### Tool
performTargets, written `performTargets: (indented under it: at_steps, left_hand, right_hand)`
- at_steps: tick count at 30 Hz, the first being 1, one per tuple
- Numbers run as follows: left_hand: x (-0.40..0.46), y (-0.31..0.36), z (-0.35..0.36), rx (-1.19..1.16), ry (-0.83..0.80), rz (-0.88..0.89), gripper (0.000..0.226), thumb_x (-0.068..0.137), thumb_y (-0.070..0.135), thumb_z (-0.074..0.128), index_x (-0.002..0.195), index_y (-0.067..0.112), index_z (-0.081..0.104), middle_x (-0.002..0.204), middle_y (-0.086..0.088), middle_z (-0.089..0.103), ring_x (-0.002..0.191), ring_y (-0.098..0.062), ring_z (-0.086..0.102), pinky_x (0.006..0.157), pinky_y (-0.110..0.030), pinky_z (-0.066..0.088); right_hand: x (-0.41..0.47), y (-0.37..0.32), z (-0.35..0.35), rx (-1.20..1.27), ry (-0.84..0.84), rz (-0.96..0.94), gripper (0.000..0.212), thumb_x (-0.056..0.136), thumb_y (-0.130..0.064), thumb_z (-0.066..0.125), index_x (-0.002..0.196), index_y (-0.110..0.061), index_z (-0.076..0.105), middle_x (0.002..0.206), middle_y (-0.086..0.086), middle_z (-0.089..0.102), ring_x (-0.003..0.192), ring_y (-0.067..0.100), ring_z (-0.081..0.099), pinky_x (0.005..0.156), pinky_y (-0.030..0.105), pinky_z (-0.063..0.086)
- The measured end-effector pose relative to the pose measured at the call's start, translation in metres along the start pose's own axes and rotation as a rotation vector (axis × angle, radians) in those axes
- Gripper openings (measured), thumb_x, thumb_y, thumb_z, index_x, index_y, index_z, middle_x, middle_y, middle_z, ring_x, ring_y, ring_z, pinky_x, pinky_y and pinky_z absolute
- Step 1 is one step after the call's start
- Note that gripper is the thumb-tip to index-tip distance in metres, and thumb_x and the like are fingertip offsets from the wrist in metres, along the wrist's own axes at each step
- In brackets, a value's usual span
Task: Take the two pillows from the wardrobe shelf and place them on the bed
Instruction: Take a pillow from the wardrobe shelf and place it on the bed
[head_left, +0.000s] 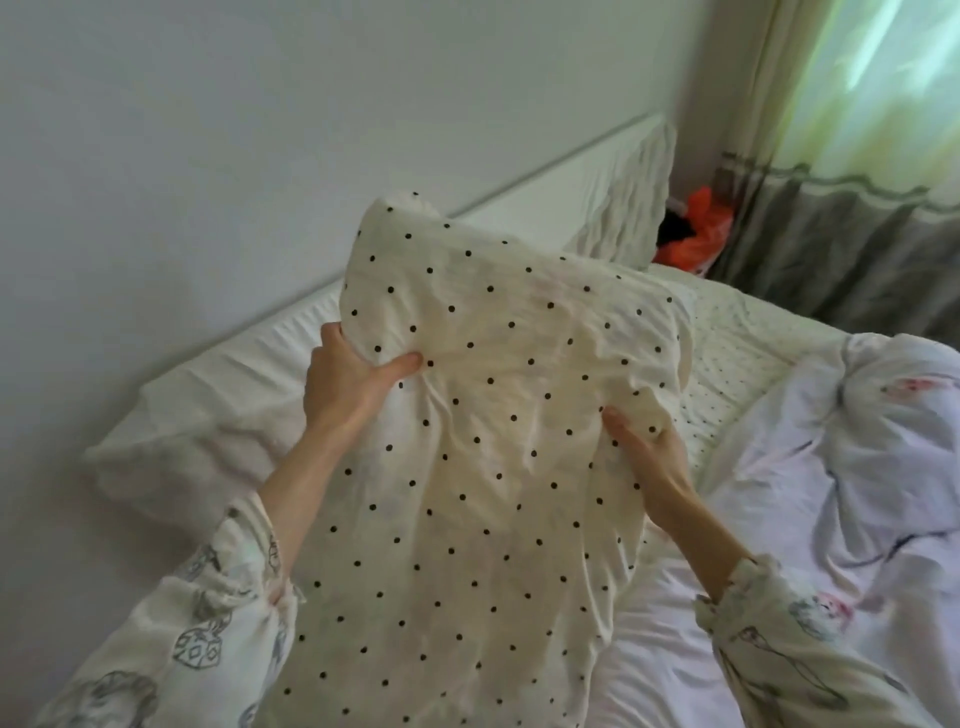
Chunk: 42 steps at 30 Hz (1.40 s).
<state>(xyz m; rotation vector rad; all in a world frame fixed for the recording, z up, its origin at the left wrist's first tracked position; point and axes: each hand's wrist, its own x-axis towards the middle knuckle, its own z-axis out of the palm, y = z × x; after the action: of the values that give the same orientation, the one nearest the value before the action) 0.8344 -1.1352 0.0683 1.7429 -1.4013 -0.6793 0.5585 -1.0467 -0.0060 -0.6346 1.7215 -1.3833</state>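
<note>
Both hands, left hand (350, 376) and right hand (649, 460), pinch the side edges of a soft, light, cream black-dotted fabric pillow (483, 415) held between them above the white bed (675, 649), its cover bunching easily.

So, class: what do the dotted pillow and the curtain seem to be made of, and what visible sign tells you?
Dotted pillow: soft matte woven fabric, probably cotton; it creases and puckers where the fingers pinch it. Curtain: thin, light cloth above, since daylight glows through; its grey lower band looks denser.
</note>
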Motion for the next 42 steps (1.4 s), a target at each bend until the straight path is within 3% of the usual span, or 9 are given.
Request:
performTargets:
  at_steps: [7,12,16,22,29,32,35,37,42]
  left_hand:
    - [0.093,0.003,0.103,0.119,-0.327,0.054,0.083,0.058,0.053,0.078,0.121,0.014,0.040,0.117,-0.006,0.057,0.104,-0.027,0.055,0.077,-0.035,0.042]
    - [0.131,-0.007,0.187,0.233,-0.509,0.083,0.090,0.055,0.058,0.075,0.124,0.014,0.037,0.121,-0.008,0.055,0.108,-0.030,0.054,0.081,-0.038,0.046]
    - [0.154,-0.039,0.252,0.371,-0.577,0.071,0.099,0.060,0.064,0.069,0.134,0.013,0.029,0.136,-0.015,0.039,0.125,-0.034,0.040,0.099,-0.046,0.040]
    - [0.160,-0.160,0.275,0.561,-0.786,0.030,0.062,0.080,0.041,0.061,0.130,0.007,0.043,0.135,-0.022,0.045,0.121,-0.038,0.043,0.099,-0.047,0.040]
    - [0.142,-0.259,0.261,0.602,-0.817,-0.162,0.071,0.088,0.036,0.057,0.142,0.003,0.025,0.147,-0.022,0.030,0.134,-0.036,0.033,0.108,-0.041,0.030]
    - [0.128,-0.284,0.263,0.550,-0.804,-0.211,0.070,0.088,0.036,0.057,0.141,0.002,0.026,0.149,-0.019,0.031,0.137,-0.032,0.030,0.110,-0.038,0.026]
    - [0.126,-0.297,0.267,0.473,-0.774,-0.243,0.081,0.084,0.041,0.062,0.143,0.004,0.022,0.151,-0.014,0.030,0.138,-0.028,0.030,0.112,-0.037,0.025]
    - [0.131,-0.299,0.274,0.372,-0.753,-0.324,0.084,0.077,0.043,0.070,0.140,0.005,0.030,0.145,-0.011,0.041,0.130,-0.025,0.043,0.107,-0.035,0.034]
    - [0.129,-0.280,0.274,0.250,-0.671,-0.250,0.046,0.072,0.027,0.078,0.109,0.014,0.054,0.116,-0.005,0.060,0.107,-0.023,0.059,0.090,-0.036,0.048]
  right_hand:
    - [0.055,0.032,0.003,0.041,0.240,0.135,0.054,0.071,-0.039,0.076,0.114,-0.016,0.054,0.110,0.011,0.064,0.085,0.024,0.061,0.071,0.036,0.051]
    - [0.095,0.068,-0.005,0.032,0.335,0.278,0.076,0.071,-0.038,0.076,0.131,-0.011,0.041,0.127,0.014,0.054,0.113,0.035,0.053,0.098,0.052,0.045]
    - [0.135,0.102,-0.005,0.028,0.279,0.388,0.082,0.075,-0.042,0.072,0.140,-0.011,0.033,0.138,0.013,0.046,0.123,0.034,0.047,0.105,0.050,0.040]
    - [0.145,0.191,0.009,-0.231,0.083,0.498,0.074,0.089,-0.043,0.055,0.148,-0.015,0.019,0.156,0.009,0.021,0.139,0.028,0.028,0.110,0.042,0.030]
    - [0.117,0.261,0.032,-0.290,0.065,0.609,0.078,0.087,-0.042,0.059,0.147,-0.010,0.020,0.152,0.010,0.028,0.135,0.027,0.034,0.099,0.034,0.034]
    - [0.110,0.284,0.042,-0.247,0.064,0.683,0.078,0.082,-0.044,0.064,0.145,-0.019,0.025,0.149,0.007,0.035,0.131,0.030,0.039,0.101,0.047,0.038]
    - [0.110,0.297,0.049,-0.144,0.101,0.711,0.040,0.078,-0.045,0.068,0.110,-0.030,0.049,0.126,0.001,0.056,0.101,0.020,0.057,0.084,0.043,0.048]
    - [0.114,0.305,0.052,-0.088,0.133,0.668,0.031,0.077,-0.043,0.070,0.094,-0.036,0.046,0.109,-0.004,0.061,0.094,0.018,0.058,0.086,0.044,0.051]
    - [0.117,0.313,0.065,0.033,0.214,0.645,0.063,0.075,-0.037,0.074,0.125,-0.019,0.041,0.114,0.000,0.058,0.101,0.018,0.059,0.080,0.037,0.052]
